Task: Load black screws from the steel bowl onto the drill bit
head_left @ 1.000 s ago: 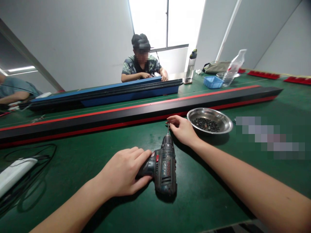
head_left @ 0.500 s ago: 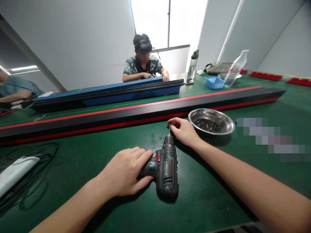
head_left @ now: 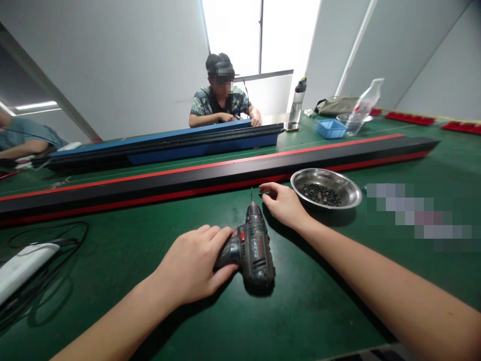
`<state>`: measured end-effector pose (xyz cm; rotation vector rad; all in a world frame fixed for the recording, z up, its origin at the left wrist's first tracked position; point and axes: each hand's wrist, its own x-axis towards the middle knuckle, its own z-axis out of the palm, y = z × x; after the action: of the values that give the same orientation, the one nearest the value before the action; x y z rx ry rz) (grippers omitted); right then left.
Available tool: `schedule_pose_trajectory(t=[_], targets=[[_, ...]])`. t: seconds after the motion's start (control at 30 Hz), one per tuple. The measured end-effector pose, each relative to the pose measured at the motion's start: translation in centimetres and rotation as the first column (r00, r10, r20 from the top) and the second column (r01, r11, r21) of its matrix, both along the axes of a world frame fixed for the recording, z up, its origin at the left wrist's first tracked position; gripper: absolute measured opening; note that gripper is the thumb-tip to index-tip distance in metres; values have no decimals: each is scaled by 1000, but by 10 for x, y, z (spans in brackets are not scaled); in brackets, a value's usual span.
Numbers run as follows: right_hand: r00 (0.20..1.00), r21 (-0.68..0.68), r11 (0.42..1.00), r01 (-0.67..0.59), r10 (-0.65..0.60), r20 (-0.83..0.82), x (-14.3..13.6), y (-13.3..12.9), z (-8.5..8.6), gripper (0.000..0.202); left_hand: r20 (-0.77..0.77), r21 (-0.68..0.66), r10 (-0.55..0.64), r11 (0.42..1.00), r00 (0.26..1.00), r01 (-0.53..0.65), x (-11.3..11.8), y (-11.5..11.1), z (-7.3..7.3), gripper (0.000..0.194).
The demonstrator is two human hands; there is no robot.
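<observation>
The left grip (head_left: 201, 263) wrapped the handle (head_left: 228, 253) of a black, pistol-shaped, hard-plastic drill (head_left: 258, 250), likely heavy, rigid, best held there; the right grip (head_left: 280, 201) curled narrowly, contents unclear.

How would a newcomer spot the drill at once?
Across the green table runs a long black-and-red bar. On its near side, the left hand grips the drill by its handle. It is the dark tool with a red patch and thin bit pointing toward the bar, unlike the shiny round bowl nearby.
</observation>
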<state>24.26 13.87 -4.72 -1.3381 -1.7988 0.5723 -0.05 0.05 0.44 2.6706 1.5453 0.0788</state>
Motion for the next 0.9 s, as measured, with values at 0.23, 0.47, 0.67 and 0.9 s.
schedule_pose_trajectory(t=[0.23, 0.47, 0.67, 0.9], targets=[[999, 13, 1000, 4, -4, 36, -3, -5, 2, 28, -41, 81, 98, 992, 994, -95, 3, 1, -3, 41], [999, 17, 1000, 12, -13, 45, -4, -8, 3, 26, -65, 106, 109, 989, 992, -102, 3, 1, -3, 42], [998, 17, 1000, 8, -9, 57, -4, -8, 3, 26, -49, 93, 100, 991, 994, -95, 3, 5, -3, 41], [997, 28, 1000, -8, 5, 82, -4, -10, 4, 27, -45, 92, 87, 992, 995, -82, 2, 5, -3, 39]])
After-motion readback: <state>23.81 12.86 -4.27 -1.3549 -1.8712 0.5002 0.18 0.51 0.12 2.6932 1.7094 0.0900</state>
